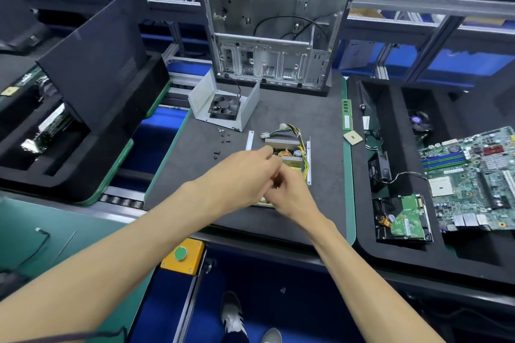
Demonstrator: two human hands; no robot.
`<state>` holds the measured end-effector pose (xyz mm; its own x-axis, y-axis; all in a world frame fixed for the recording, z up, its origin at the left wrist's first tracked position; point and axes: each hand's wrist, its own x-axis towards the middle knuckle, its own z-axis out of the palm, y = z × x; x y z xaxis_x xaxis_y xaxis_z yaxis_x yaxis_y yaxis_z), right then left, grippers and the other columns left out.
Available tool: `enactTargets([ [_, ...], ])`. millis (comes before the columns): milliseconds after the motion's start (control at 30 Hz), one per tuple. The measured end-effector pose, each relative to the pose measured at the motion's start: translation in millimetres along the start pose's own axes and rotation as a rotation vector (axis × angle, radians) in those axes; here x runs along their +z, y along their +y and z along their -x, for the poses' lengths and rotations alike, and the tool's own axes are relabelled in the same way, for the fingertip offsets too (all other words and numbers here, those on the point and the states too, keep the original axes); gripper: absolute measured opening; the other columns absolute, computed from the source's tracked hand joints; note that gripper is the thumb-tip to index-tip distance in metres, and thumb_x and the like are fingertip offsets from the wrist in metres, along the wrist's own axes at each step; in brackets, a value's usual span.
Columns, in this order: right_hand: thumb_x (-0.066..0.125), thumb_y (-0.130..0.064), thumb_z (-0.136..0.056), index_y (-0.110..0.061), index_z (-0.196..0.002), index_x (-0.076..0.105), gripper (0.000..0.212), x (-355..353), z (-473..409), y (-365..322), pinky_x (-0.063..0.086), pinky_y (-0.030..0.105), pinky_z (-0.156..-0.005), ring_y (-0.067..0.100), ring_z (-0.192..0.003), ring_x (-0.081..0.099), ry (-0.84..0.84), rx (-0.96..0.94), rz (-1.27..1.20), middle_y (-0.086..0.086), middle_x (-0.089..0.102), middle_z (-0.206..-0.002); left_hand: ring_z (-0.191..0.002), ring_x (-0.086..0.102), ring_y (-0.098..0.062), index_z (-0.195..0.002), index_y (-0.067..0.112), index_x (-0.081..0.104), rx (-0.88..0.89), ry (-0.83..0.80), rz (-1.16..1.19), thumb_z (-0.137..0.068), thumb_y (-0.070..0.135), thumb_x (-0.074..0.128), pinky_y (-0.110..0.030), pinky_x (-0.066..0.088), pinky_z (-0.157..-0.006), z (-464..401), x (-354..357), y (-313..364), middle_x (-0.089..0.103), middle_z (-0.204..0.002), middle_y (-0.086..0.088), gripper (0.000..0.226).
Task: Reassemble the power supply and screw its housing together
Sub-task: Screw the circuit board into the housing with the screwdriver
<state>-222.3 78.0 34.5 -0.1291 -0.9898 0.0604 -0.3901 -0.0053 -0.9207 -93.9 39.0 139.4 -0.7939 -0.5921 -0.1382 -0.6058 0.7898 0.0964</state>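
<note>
Currently: hands over the open PSU, mid-reassembly by the look of it.
PSU (289, 153): base tray with board and wire bundle, on the grey mat (306, 108) — directly under both hands, near half hidden.
Left hand (245, 175): fingers curled, tips at the board; whether it holds anything — cannot tell.
Right hand (289, 192): curled too, touching the left; contents hidden.
Why: likely seating the board or a screw before closing.
Cover (223, 103): fan-side shell, beyond the PSU, open side up, ready to refit.
Screws (224, 138): loose, between cover and PSU, left of the tray.
</note>
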Motion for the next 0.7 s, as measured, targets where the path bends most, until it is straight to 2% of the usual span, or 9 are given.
enactTargets([
  [67, 0.052, -0.027, -0.064, -0.042, -0.067, 0.052, 0.015, -3.1, -2.1, 0.3, 0.036, 0.015, -0.046, 0.005, -0.050, 0.042, 0.006, 0.039, 0.042, -0.010, 0.057, -0.059, -0.089, 0.057, -0.027, -0.112, 0.013, 0.055, -0.015, 0.010, 0.010, -0.101, 0.020, 0.048, -0.035, 0.041, -0.070, -1.9, 0.3, 2.5, 0.049, -0.109, -0.005, 0.015],
  [200, 0.057, -0.020, -0.066, -0.037, -0.065, 0.050, 0.018, -6.7, -3.9, 0.2, 0.035, 0.013, -0.045, 0.001, -0.050, 0.043, -0.031, 0.067, 0.145, -0.021, 0.057, -0.057, -0.095, 0.057, -0.027, -0.113, 0.013, 0.055, 0.047, -0.039, 0.017, -0.100, 0.013, 0.046, -0.042, 0.049, -0.081, -3.5, -1.9, 1.4, 0.049, -0.114, -0.005, 0.017],
  [300, 0.056, -0.032, -0.067, -0.043, -0.066, 0.053, 0.011, -6.4, -5.7, -7.3, 0.033, 0.014, -0.047, 0.001, -0.053, 0.047, -0.082, 0.032, 0.210, -0.024, 0.059, -0.059, -0.104, 0.058, -0.023, -0.115, 0.019, 0.057, 0.096, -0.085, 0.038, -0.099, 0.020, 0.049, -0.043, 0.050, -0.085, -2.6, -4.4, -11.0, 0.055, -0.119, 0.002, 0.018],
  [367, 0.051, -0.044, -0.065, -0.054, -0.075, 0.058, 0.016, -11.3, -14.0, -15.8, 0.038, 0.018, -0.049, 0.008, -0.056, 0.047, -0.093, -0.024, 0.226, -0.016, 0.060, -0.062, -0.103, 0.060, -0.015, -0.114, 0.025, 0.061, 0.098, -0.032, 0.254, -0.097, 0.030, 0.057, -0.039, 0.052, -0.087, -2.4, -8.3, -29.6, 0.063, -0.115, 0.010, 0.018],
  [400, 0.054, -0.043, -0.068, -0.050, -0.082, 0.062, 0.017, -15.0, -21.1, -20.1, 0.042, 0.023, -0.054, 0.011, -0.056, 0.046, -0.069, -0.053, 0.221, -0.008, 0.059, -0.063, -0.099, 0.063, -0.012, -0.114, 0.026, 0.065, 0.087, 0.029, 0.439, -0.096, 0.031, 0.061, -0.035, 0.053, -0.086, -3.4, -11.2, -41.3, 0.067, -0.110, 0.011, 0.018],
  [433, 0.060, -0.039, -0.073, -0.036, -0.087, 0.066, 0.015, -18.6, -29.3, -25.5, 0.042, 0.026, -0.056, 0.012, -0.055, 0.044, -0.009, -0.088, 0.216, -0.002, 0.055, -0.060, -0.093, 0.065, -0.011, -0.114, 0.025, 0.067, 0.061, 0.109, 0.633, -0.097, 0.027, 0.063, -0.029, 0.054, -0.083, -5.6, -14.1, -54.6, 0.070, -0.104, 0.010, 0.017],
  [500, 0.067, -0.032, -0.082, -0.014, -0.077, 0.059, 0.020, -23.7, -46.9, -34.7, 0.036, 0.023, -0.053, 0.009, -0.053, 0.037, 0.171, -0.107, 0.194, -0.004, 0.042, -0.054, -0.083, 0.071, -0.013, -0.111, 0.021, 0.071, -0.083, 0.276, 0.903, -0.098, 0.016, 0.062, -0.026, 0.057, -0.080, -13.7, -12.8, -86.4, 0.073, -0.098, 0.005, 0.016],
  [600, 0.063, -0.022, -0.093, -0.011, -0.072, 0.055, 0.024, -23.9, -72.6, -49.6, 0.032, 0.015, -0.048, 0.004, -0.048, 0.038, 0.341, 0.087, -0.205, -0.008, 0.043, -0.054, -0.078, 0.074, -0.021, -0.101, 0.014, 0.073, -0.389, 0.375, 0.956, -0.094, 0.004, 0.062, -0.036, 0.061, -0.080, -33.0, 12.3, -142.6, 0.074, -0.087, -0.005, 0.016],
  [700, 0.059, -0.017, -0.098, -0.011, -0.079, 0.059, 0.020, -18.7, -93.4, -54.5, 0.023, 0.021, -0.039, 0.009, -0.044, 0.026, 0.396, 0.310, -0.705, -0.004, 0.033, -0.055, -0.071, 0.068, -0.021, -0.093, 0.012, 0.074, -0.540, 0.274, 0.818, -0.089, 0.002, 0.064, -0.029, 0.056, -0.069, -46.6, 53.8, -181.0, 0.072, -0.077, -0.003, 0.014],
])
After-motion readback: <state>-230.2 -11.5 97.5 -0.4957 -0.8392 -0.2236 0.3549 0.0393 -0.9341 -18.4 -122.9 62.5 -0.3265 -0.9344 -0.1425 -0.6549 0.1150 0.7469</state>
